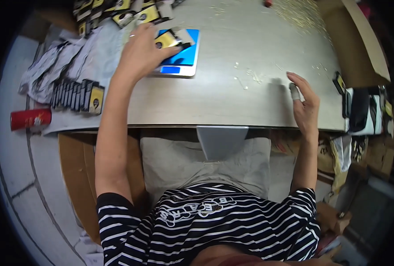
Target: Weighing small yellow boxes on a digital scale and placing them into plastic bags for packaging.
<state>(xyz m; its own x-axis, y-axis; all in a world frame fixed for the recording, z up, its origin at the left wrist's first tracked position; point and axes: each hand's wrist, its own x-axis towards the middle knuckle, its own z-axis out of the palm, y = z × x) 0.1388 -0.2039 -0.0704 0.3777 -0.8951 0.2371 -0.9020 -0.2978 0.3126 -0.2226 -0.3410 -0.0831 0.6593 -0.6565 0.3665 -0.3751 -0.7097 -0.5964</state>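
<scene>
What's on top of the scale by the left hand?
On the scale's blue platform sits at least one yellow-and-black packet, with the left hand at it. The surface beneath the packet and hand is covered, so I can't tell what's there.

The person in front of me stretches the left arm [111, 139] well forward, the left hand [142, 53] angled inward, thumb extended. The right arm [306, 155] reaches less far, the right hand [306, 103] relaxed, fingers curving loosely inward.

Mod. bright, even light on tabletop [232, 106], soft shadow beside R hand [307, 104], fisheye bend, v. dark corners
</scene>
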